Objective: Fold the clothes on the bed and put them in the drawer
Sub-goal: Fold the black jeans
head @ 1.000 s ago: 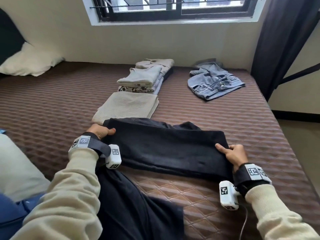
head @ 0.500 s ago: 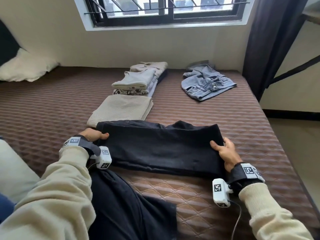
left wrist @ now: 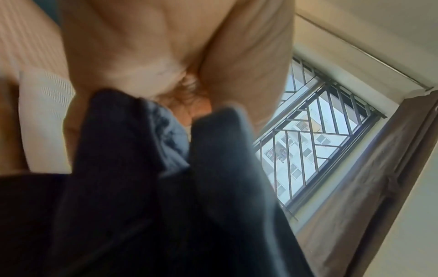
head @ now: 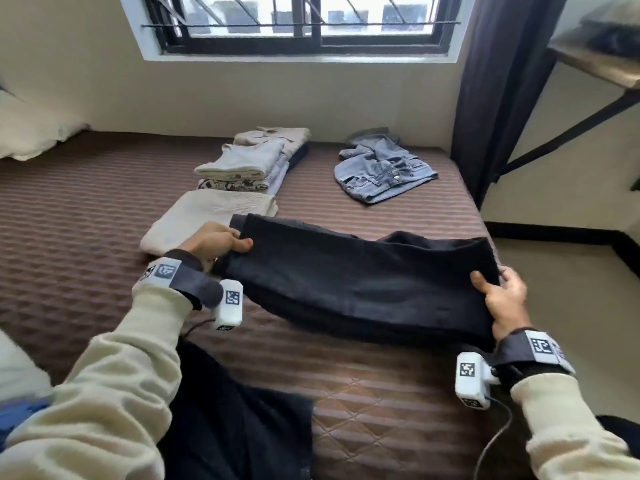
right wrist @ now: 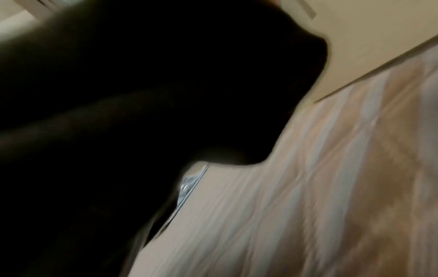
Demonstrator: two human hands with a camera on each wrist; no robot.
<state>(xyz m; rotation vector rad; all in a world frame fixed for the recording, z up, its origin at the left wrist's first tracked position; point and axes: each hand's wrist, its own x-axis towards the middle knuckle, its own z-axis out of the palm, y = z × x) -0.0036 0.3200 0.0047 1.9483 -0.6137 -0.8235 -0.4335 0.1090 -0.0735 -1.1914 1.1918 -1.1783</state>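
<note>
Both hands hold a folded black garment (head: pixel 363 282) by its two ends, just above the brown quilted mattress (head: pixel 381 393) of the bed. The left hand (head: pixel 214 240) grips the left end, thumb on top and fingers curled beneath the cloth; the left wrist view confirms this, with the palm (left wrist: pixel 166 46) closed round bunched dark fabric (left wrist: pixel 147 168) (the picture is blurred, but the grip is plain). The right hand (head: pixel 502 299) pinches the right end, thumb lying on the upper face and the other fingers wrapped behind the edge. The right wrist view is badly smeared and mostly filled with the dark cloth (right wrist: pixel 118 93), so the fingers cannot be made out there. The garment's far left corner lies over the near edge of a folded beige knit (head: pixel 214 213). Beyond that sits a stack of folded clothes (head: pixel 249 164), pale pieces on top of a patterned one. Well apart to the right, near the wall, lies a crumpled pair of light blue jeans (head: pixel 381 171). A white pillow (head: pixel 31 133) rests at the far left under the barred window (head: pixel 304 19), and a dark curtain (head: pixel 498 81) hangs at the bed's right corner.
</note>
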